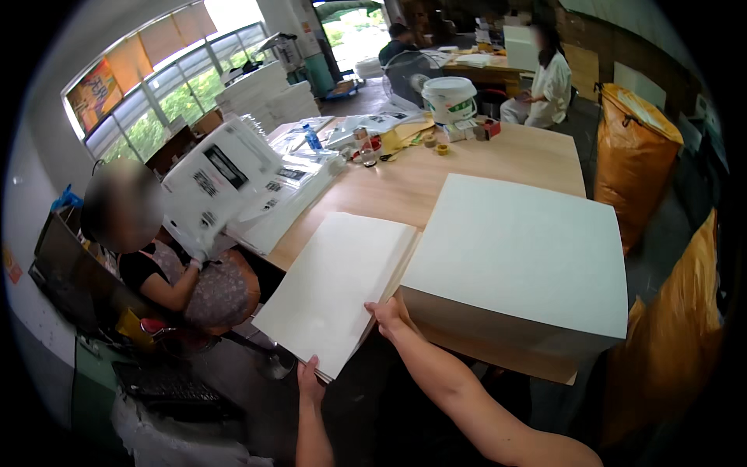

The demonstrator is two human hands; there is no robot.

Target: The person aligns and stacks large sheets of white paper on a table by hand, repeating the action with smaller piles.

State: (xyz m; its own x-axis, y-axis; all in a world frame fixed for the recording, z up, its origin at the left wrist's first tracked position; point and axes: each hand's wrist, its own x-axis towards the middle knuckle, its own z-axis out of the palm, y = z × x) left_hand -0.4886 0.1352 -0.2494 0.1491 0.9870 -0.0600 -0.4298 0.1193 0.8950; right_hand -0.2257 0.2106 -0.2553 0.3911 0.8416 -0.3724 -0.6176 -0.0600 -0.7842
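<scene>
A thin stack of large cream paper sheets (334, 280) lies partly on the wooden table and juts over its near edge. My left hand (310, 380) grips its near corner, thumb on top and the other fingers hidden beneath. At its right edge, my right hand (387, 313) pinches the sheets, with the thumb on top. Just right of that hand stands a tall, thick stack of pale paper (521, 249), its top sheet smooth and blank. The smaller stack's far right edge lies close against the tall one.
On the wooden table (513, 159) are a white bucket (450, 100), tape rolls, a bottle (313, 138) and plastic-wrapped packs (280, 183). At left a co-worker (179, 272) handles a printed plastic bag (222, 175). Orange sacks (634, 163) stand at right. Two people sit farther back.
</scene>
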